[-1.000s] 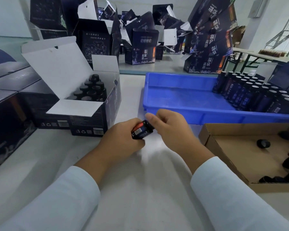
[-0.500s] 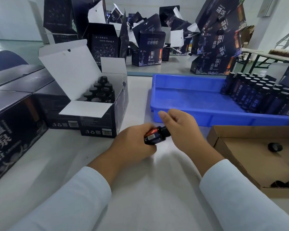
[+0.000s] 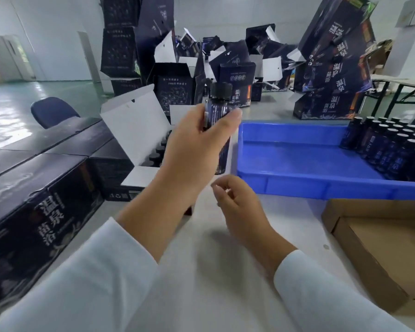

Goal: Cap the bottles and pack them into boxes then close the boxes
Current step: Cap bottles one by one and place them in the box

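My left hand [image 3: 197,144] grips a dark capped bottle [image 3: 217,104] upright, raised above the open dark box [image 3: 134,123], which stands with its white lid flap up and several capped bottles inside. Part of the box is hidden behind my left hand. My right hand [image 3: 237,204] hovers lower, over the white table, with fingers loosely curled and nothing in it. Several more dark bottles [image 3: 391,144] stand at the right end of the blue tray [image 3: 297,161].
Closed dark boxes [image 3: 41,192] line the left side. A brown cardboard tray [image 3: 379,238] lies at the right. Stacks of open and leaning dark boxes [image 3: 333,68] fill the back of the table. A blue chair [image 3: 53,111] stands far left.
My right hand has let go of the bottle's cap and dropped back. My left hand has lifted the bottle upright, up toward the open box. The view has tilted up.
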